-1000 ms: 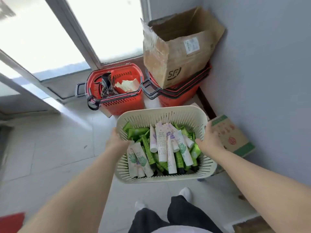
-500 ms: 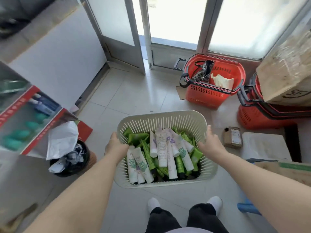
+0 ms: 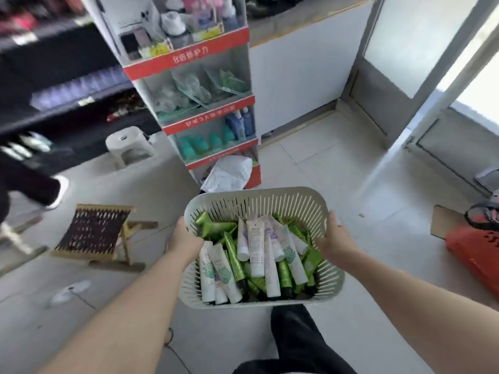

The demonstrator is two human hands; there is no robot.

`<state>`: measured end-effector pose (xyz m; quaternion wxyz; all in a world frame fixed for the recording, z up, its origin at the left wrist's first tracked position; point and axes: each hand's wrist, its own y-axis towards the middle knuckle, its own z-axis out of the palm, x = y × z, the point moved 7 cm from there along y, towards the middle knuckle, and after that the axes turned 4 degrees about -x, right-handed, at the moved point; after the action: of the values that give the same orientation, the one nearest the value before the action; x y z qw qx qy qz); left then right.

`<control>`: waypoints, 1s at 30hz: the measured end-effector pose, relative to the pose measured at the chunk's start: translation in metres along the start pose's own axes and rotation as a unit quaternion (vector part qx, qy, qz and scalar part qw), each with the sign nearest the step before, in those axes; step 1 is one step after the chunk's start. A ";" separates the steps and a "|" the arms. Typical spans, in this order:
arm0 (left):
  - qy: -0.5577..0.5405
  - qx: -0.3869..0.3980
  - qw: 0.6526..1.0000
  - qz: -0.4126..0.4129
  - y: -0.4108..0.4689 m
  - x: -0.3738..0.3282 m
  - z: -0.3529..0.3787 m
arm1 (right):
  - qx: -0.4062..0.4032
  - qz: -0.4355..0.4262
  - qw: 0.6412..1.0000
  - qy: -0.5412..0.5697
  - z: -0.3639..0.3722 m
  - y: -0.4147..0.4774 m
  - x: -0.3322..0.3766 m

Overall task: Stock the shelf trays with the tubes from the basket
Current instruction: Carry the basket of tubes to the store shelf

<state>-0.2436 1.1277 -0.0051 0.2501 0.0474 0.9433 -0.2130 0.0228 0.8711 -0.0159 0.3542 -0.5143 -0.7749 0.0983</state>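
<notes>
Currently the left grip [image 3: 186, 238] and right grip [image 3: 336, 238] each clasp a side rim of the basket [image 3: 256, 194], which is held off the floor between them. The tubes [image 3: 255, 247] lie heaped inside, between both grips (the left one may brush a white tube). They are judged light, soft-walled and slick, best pinched mid-body or at the stiffer cap. The shelf trays [image 3: 208, 122] stand beyond, well apart.

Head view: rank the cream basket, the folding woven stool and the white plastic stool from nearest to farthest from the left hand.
1. Cream basket: the left hand grips its left rim.
2. Folding woven stool: on the floor, to the left of the hand.
3. White plastic stool: farther back on the left.
</notes>
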 end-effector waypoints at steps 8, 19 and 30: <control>-0.081 -0.100 0.984 -0.125 0.035 0.065 -0.076 | 0.055 -0.137 0.985 -0.087 0.030 0.061 0.162; -0.115 -0.180 0.950 -0.227 0.096 0.175 -0.196 | 0.096 -0.272 0.949 -0.127 0.138 0.069 0.367; -0.102 -0.192 0.944 -0.246 0.206 0.302 -0.320 | 0.111 -0.276 0.944 -0.142 0.275 0.044 0.537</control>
<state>-0.6103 1.4448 0.0192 0.2891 -0.2574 0.9179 -0.0866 -0.2418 1.4152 0.0013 0.3090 -0.2181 -0.9128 0.1540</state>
